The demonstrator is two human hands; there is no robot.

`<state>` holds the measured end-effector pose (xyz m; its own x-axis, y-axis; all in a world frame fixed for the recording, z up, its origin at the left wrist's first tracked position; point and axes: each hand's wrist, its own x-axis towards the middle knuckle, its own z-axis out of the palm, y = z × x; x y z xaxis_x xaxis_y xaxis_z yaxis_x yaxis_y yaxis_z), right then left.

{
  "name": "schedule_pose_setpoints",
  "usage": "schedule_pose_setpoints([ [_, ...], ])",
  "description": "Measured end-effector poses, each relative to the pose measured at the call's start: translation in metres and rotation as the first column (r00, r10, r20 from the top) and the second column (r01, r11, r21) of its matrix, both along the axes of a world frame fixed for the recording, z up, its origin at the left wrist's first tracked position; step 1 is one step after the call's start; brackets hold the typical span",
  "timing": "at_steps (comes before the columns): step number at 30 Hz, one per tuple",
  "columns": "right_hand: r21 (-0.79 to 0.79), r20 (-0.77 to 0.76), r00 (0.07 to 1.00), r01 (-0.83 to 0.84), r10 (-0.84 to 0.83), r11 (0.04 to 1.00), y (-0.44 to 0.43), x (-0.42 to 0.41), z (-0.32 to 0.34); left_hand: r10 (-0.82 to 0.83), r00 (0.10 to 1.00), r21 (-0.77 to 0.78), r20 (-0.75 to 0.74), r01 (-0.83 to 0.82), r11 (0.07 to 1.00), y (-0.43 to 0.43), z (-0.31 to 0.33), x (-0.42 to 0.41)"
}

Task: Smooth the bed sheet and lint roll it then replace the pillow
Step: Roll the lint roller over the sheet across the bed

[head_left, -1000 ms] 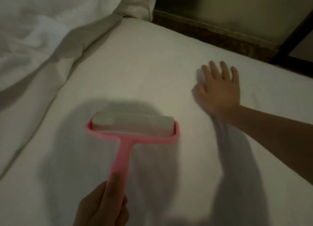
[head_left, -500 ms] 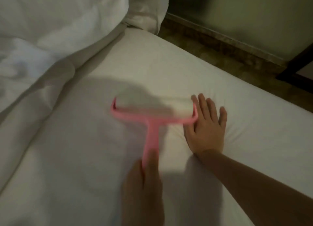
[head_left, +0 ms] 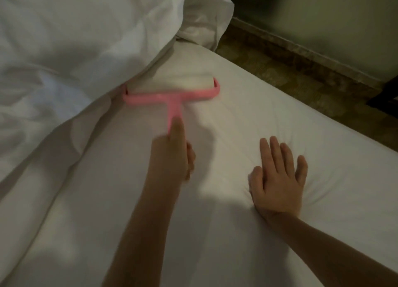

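A white bed sheet [head_left: 247, 119] covers the mattress across most of the view. My left hand [head_left: 174, 155] grips the handle of a pink lint roller [head_left: 172, 95], index finger laid along the handle. The roller's white drum lies on the sheet, close against the bunched duvet. My right hand [head_left: 277, 179] presses flat on the sheet to the right, fingers straight and together, and the sheet dimples around it. No pillow can be told apart from the bedding.
A crumpled white duvet [head_left: 75, 39] is piled over the left and top of the bed. The mattress edge runs diagonally at the right, with a patterned floor [head_left: 290, 71] and a wall skirting beyond. A dark furniture leg [head_left: 385, 99] stands at the far right.
My left hand has pushed the lint roller away from me, up the sheet to the duvet's edge. My right hand has come back toward me and stays flat on the sheet.
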<state>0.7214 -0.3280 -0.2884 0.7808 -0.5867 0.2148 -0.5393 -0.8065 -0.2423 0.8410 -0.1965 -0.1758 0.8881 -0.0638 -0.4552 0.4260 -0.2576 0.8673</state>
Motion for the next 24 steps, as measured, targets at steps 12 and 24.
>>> schedule_pose_setpoints([
  [12, -0.011, -0.005, 1.0, 0.017, -0.017, 1.0, 0.001, 0.0, 0.001, -0.044, 0.999, -0.037, 0.006, 0.044, 0.998, -0.008, -0.005, 0.012],
  [24, -0.021, 0.035, 0.999, 0.017, -0.016, 1.0, 0.0, 0.002, -0.003, -0.04, 0.998, -0.043, -0.052, 0.038, 0.998, 0.024, -0.004, -0.084],
])
